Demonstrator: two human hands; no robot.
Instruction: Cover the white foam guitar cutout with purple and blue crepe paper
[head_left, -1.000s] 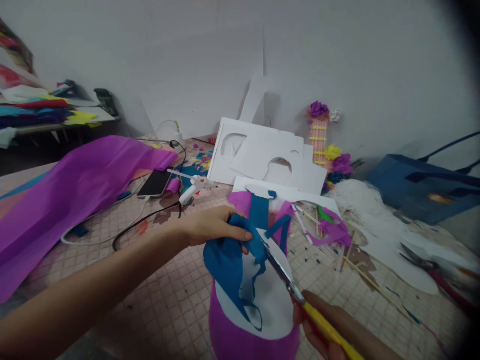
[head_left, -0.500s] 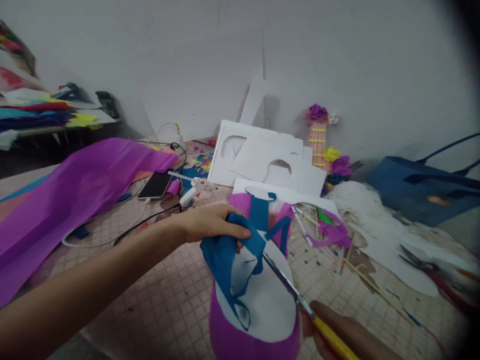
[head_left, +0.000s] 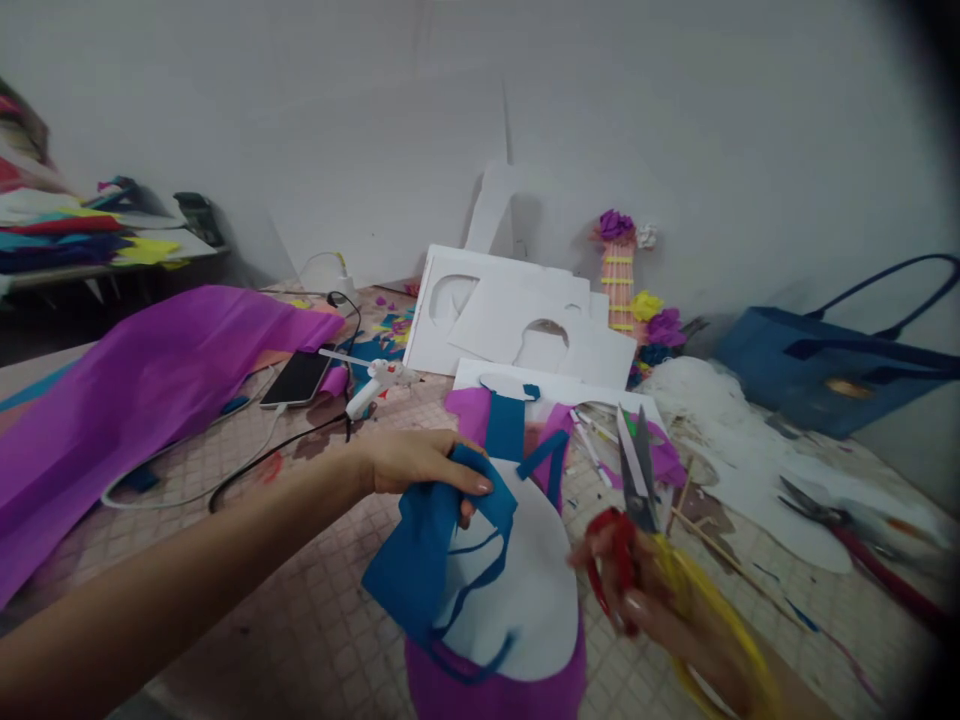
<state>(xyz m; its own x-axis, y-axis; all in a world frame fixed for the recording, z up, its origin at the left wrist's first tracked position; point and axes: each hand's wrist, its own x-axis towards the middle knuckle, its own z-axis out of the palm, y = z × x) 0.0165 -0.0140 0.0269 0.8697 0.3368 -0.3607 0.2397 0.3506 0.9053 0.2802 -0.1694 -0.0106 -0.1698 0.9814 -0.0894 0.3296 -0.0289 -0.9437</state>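
Observation:
Between the thumb and fingers of my left hand [head_left: 427, 468] is a piece of blue paper [head_left: 420, 545], with thin cut strips dangling from it. Beneath it lies a guitar-like cutout: a white rounded body [head_left: 534, 590] backed by purple paper [head_left: 495, 695], with a blue band [head_left: 505, 425] at its narrower far part. My right hand [head_left: 637, 585] grips scissors [head_left: 636, 470] with red and yellow handles, to the right of the cutout. Their blades point away from me and stand slightly apart, clear of the blue paper.
A white glue gun [head_left: 375, 385] and a phone [head_left: 296, 378] with cables lie at left, beside a large purple sheet [head_left: 172, 350]. Cut white boards [head_left: 517, 320] rest at the back. Pliers [head_left: 832, 515], wooden sticks [head_left: 739, 565] and a blue bag [head_left: 832, 360] are at right.
The scissors have come away from the blue paper, swinging right and turning blades upward in view. The blue paper hangs lower and more spread to the left. The view has shifted slightly.

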